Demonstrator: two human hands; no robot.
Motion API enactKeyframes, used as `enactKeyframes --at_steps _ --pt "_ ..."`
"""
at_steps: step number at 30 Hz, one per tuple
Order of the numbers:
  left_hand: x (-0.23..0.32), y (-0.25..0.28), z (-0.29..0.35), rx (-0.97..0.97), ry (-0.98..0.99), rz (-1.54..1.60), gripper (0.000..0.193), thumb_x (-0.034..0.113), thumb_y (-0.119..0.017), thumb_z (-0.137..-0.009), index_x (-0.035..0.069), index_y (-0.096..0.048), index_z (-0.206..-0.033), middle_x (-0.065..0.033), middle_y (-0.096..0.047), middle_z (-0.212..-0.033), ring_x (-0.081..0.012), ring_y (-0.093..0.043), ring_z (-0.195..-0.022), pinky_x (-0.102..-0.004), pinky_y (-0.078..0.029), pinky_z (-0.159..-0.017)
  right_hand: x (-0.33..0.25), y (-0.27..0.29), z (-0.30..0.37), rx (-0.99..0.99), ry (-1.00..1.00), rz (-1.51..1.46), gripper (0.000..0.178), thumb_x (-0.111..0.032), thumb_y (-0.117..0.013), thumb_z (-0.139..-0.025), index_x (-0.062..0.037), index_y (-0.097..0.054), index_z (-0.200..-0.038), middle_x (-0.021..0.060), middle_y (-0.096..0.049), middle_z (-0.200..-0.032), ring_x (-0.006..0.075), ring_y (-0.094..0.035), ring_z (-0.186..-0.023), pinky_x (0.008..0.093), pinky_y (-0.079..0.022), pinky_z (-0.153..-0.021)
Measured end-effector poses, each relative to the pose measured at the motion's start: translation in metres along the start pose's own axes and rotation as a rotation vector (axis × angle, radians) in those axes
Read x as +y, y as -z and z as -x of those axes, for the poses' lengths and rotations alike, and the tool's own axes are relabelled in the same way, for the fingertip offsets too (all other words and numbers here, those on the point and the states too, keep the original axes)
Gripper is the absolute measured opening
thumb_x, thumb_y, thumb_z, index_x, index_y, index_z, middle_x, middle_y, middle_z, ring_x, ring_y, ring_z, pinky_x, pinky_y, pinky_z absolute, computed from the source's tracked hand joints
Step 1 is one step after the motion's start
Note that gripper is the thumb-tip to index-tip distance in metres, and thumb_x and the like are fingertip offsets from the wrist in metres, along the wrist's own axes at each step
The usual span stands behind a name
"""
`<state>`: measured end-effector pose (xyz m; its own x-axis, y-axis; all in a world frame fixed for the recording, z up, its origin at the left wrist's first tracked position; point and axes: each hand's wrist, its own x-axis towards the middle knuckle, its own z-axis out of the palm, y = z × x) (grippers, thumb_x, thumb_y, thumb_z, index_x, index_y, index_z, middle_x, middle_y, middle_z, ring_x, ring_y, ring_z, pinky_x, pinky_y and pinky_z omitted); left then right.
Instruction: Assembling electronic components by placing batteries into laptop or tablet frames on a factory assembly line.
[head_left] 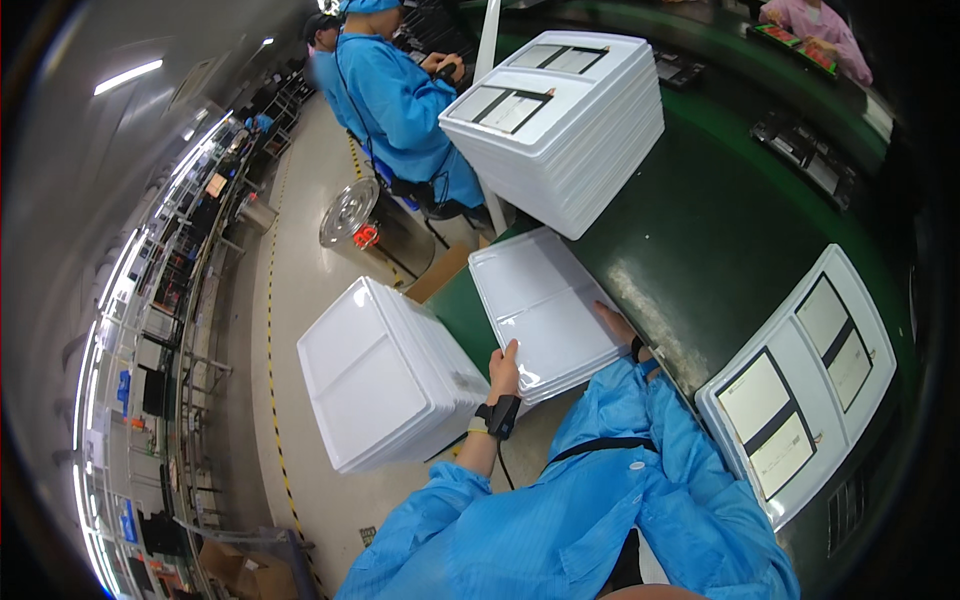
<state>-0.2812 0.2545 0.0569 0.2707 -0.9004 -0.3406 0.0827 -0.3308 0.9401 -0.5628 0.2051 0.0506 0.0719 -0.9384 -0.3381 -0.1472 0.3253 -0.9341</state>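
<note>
Both hands are on a thin stack of white plastic trays [545, 295] with two shallow compartments, in front of my body at the table's edge. My left hand [505, 372] is closed on the near left edge, thumb on the rim. At the right edge, my right hand [617, 325] grips the stack, its fingers partly hidden. The top tray holds nothing. Close by on the left stands a taller stack of empty white trays [365, 375]. To the right, a white tray [790, 395] carries flat white pieces with black bands in both compartments.
A tall stack of white trays [570, 150] with similar pieces on top stands farther off on the dark green table [690, 260]. A lidded metal bin [375, 230] is on the floor. A co-worker in blue [400, 110] sits beyond; another in pink [820, 35] works across.
</note>
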Motion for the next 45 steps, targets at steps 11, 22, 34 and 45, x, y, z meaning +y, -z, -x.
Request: enactKeyframes --at_steps 11,22,34,45 --pt "0.051 0.061 0.151 -0.104 -0.233 -0.021 0.057 0.015 -0.068 -0.097 0.0 -0.034 -0.14 -0.0147 -0.056 -0.13 -0.0205 -0.057 -0.118 -0.0344 -0.046 -0.104 -0.037 -0.012 0.039 -0.495 0.235 -0.299 0.086 -0.018 -0.087 -0.076 -0.0006 -0.04 -0.146 0.0141 -0.055 -0.135 0.0236 -0.051 -0.128 0.0364 -0.041 -0.11" --pt "-0.022 0.043 0.035 0.301 -0.551 -0.232 0.037 0.006 -0.076 -0.079 -0.004 -0.064 -0.112 -0.0131 -0.068 -0.108 -0.0249 -0.062 -0.101 -0.0375 -0.048 -0.094 -0.014 -0.022 0.016 -0.138 0.542 -0.032 0.082 -0.008 -0.09 -0.07 -0.0013 -0.048 -0.14 0.0136 -0.06 -0.131 0.026 -0.056 -0.125 0.038 -0.043 -0.108" --pt "0.065 0.028 0.138 0.086 -0.554 -0.311 0.051 0.021 -0.071 -0.095 -0.008 -0.051 -0.132 -0.025 -0.064 -0.123 -0.0307 -0.065 -0.108 -0.0388 -0.048 -0.098 -0.016 -0.006 0.022 -0.222 0.23 -0.084 0.052 -0.013 -0.081 -0.085 0.0016 -0.059 -0.129 0.0126 -0.067 -0.121 0.0202 -0.062 -0.113 0.0326 -0.052 -0.096" --pt "0.22 0.257 0.16 0.524 -0.359 -0.692 0.046 0.026 -0.068 -0.099 -0.002 -0.054 -0.133 -0.0159 -0.066 -0.123 -0.0197 -0.064 -0.109 -0.0334 -0.051 -0.095 -0.17 -0.178 0.126 -0.545 0.746 -0.285 0.079 -0.031 -0.066 -0.097 0.0076 -0.026 -0.153 0.0277 -0.044 -0.146 0.0324 -0.046 -0.136 0.0416 -0.035 -0.116"
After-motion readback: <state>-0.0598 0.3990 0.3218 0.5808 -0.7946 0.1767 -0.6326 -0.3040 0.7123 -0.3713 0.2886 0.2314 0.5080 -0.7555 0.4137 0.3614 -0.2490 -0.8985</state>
